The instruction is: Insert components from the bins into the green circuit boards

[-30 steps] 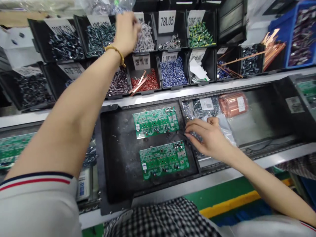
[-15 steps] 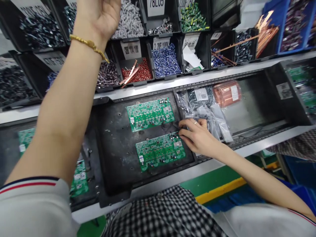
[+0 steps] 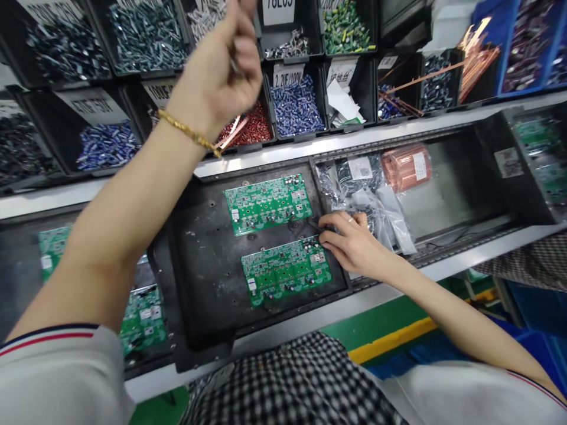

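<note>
From the head view I see my left hand (image 3: 219, 77) raised in front of the upper bins (image 3: 146, 35), fingers bunched together as if pinching some small part; motion blur smears the fingertips, so I cannot tell whether anything is actually between them. My right hand (image 3: 349, 245) rests at the right edge of the tray (image 3: 208, 277), fingers loosely curled, tips touching the top right corner of the near board (image 3: 286, 270) and a small dark piece lying just beside it. The far board (image 3: 268, 203) lies toward the tray's back edge, apart from the near one. To do this well, I judge the right hand should keep the near board steady against the tray while the left brings its pinch straight down over the board, slow enough to line leads up with holes rather than scrape the parts already fitted. The bags (image 3: 363, 189) and the copper roll (image 3: 407, 168) lie just beyond the right hand, close enough to snag. Hard to make out: the bin labels are partly cut off at the top of the frame, my left forearm hides the tray's left back corner, and the small dark piece under my right fingertips is too small to identify.
</note>
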`<state>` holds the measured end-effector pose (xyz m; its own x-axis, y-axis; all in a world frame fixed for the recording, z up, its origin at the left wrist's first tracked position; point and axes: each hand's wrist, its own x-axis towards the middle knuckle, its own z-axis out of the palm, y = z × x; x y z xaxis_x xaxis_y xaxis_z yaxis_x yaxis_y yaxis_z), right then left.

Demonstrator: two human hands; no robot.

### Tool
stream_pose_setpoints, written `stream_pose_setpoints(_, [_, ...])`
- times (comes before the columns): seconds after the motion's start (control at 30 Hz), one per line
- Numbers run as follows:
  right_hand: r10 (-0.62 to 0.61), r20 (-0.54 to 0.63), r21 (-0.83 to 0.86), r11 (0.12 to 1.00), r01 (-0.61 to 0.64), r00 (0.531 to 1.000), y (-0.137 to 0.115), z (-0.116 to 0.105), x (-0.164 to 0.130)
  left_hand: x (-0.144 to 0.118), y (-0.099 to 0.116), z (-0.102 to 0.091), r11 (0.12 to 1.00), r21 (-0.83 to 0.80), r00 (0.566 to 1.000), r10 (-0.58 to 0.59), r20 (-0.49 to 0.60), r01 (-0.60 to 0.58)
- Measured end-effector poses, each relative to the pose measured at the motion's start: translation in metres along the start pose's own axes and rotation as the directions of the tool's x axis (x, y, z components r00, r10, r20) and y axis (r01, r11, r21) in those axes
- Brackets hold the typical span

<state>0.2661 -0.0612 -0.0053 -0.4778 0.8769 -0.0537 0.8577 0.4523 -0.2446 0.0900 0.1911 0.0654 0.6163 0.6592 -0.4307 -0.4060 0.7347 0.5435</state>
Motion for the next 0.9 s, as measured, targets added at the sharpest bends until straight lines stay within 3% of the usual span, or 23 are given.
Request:
stream_pose_setpoints(0.07, [-0.011,0.004,-0.009,1.000,0.011,1.000,0.000,0.000,0.000,-0.013,-0.028,-0.004,0.999,0.029,0.999,0.043,-0.009,-0.043])
stream_pose_setpoints(0.2, [-0.018,-0.008,-0.031,0.999,0.018,1.000,0.000,0.001,0.000,-0.054,-0.089,-0.020,0.974,0.132,0.979,-0.172,-0.113,0.186])
stream_pose_setpoints(0.33, [-0.003,-0.004,-0.045,0.999,0.003,1.000,-0.002,-0.002,-0.001,-0.089,-0.124,-0.035,0.914,0.180,0.924,-0.329,-0.197,0.363])
stream_pose_setpoints(0.43, [0.059,-0.051,0.076,0.996,-0.055,0.997,-0.007,-0.011,0.005,-0.103,-0.136,-0.039,0.893,0.150,0.894,-0.386,-0.227,0.424])
stream_pose_setpoints(0.53, [0.167,-0.232,0.245,0.963,-0.108,0.958,-0.018,-0.022,0.018,-0.110,-0.146,-0.034,0.908,0.110,0.905,-0.381,-0.187,0.405])
stream_pose_setpoints(0.63, [0.181,-0.356,0.284,0.956,-0.078,0.917,-0.033,-0.031,0.026,-0.116,-0.155,-0.026,0.917,0.088,0.916,-0.376,-0.141,0.390])
stream_pose_setpoints(0.77, [0.167,-0.341,0.197,0.975,-0.103,0.925,-0.041,-0.038,0.016,-0.125,-0.154,-0.019,0.923,0.058,0.918,-0.371,-0.141,0.381])
stream_pose_setpoints(0.9, [0.119,-0.283,0.059,0.993,-0.106,0.952,-0.030,-0.029,-0.005,-0.132,-0.150,-0.023,0.935,0.024,0.909,-0.337,-0.243,0.353])
